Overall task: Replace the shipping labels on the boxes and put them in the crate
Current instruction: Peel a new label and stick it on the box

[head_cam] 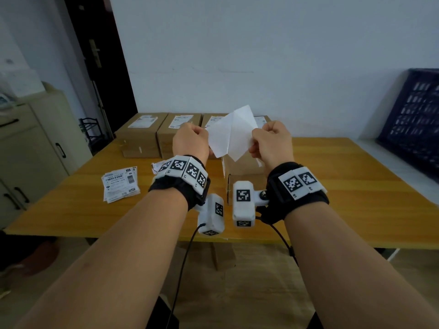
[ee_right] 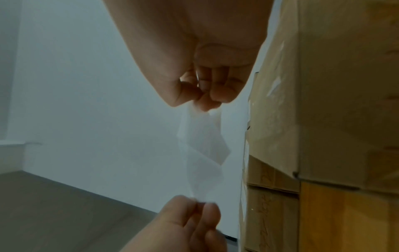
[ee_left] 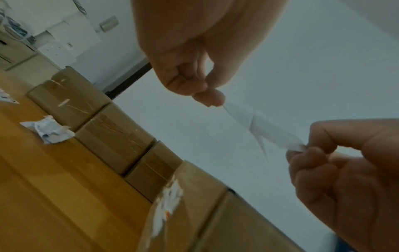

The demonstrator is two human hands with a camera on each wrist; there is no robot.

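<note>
1. The thin white paper label (head_cam: 231,132) hangs in the air between both hands, above the nearer brown cardboard box (head_cam: 242,172) on the wooden bench (head_cam: 344,186).
2. The left hand (head_cam: 191,141) pinches its left edge; the right hand (head_cam: 270,141) pinches its right edge, fingers curled.
3. The box lies directly below and just behind the fingers; both hands look equally near.

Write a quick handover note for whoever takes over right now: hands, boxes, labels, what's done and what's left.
Left hand and right hand each pinch a side of a white label sheet, held above the near box.
Stack of labels and a crumpled label lie on the table.
Row of boxes at the back carries labels.
Crate leans at right.
Left: stick the label, crate the boxes.
</note>
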